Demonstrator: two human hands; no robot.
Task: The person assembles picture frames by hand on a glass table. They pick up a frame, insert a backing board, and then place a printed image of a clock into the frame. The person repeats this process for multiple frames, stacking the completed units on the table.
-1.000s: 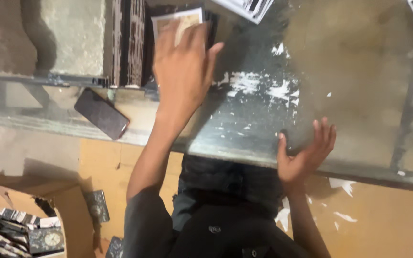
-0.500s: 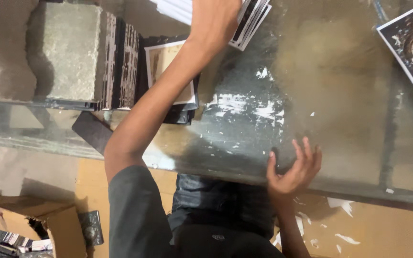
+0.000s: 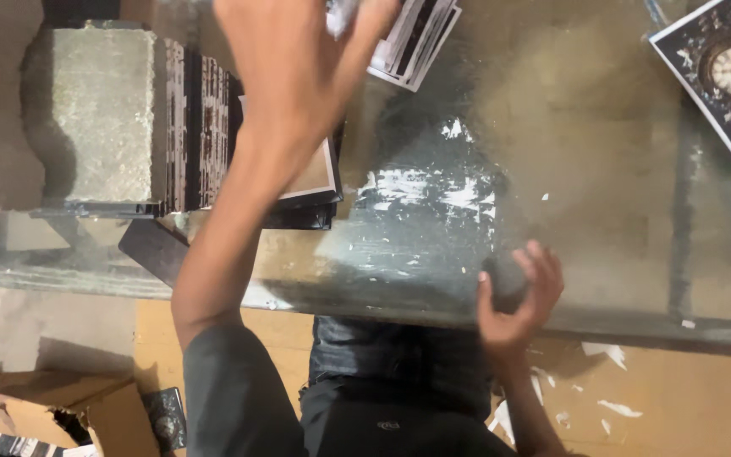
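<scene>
The left hand point(image 3: 298, 59) reaches far across the glass worktop point(image 3: 568, 195), its fingers point(image 3: 374, 21) bent down onto a fanned stack of prints point(image 3: 420, 38) at the far edge of view; the fingertips touch the top sheet, but motion blur hides whether they pinch it or only press on it. The prints lie partly out of frame, their corner pointing toward the middle of the worktop. Under the left forearm sits a framed picture point(image 3: 315, 173) on a dark pile, its near right corner free, and just left of it stand upright rows of dark frames point(image 3: 196, 127) packed against a grey block point(image 3: 99, 114). The right hand point(image 3: 518, 300) rests at the near edge of the worktop, fingers point(image 3: 547, 271) spread and loosely curled over the rim, thumb on the glass, holding nothing. Between the two hands the glass is open, marked only by white scuffed patches point(image 3: 433, 190) and small flecks. Far to the right, well apart from both hands, a dark print with a clock face point(image 3: 725, 80) lies tilted, cut off by the frame's right edge. A dark flat slab point(image 3: 150, 250) shows beneath the glass by the left elbow. Below the near rim is a tan floor point(image 3: 678, 415) with scattered white scraps, and at lower left an open cardboard box point(image 3: 69, 406) with a small dark print point(image 3: 167, 419) beside it.
</scene>
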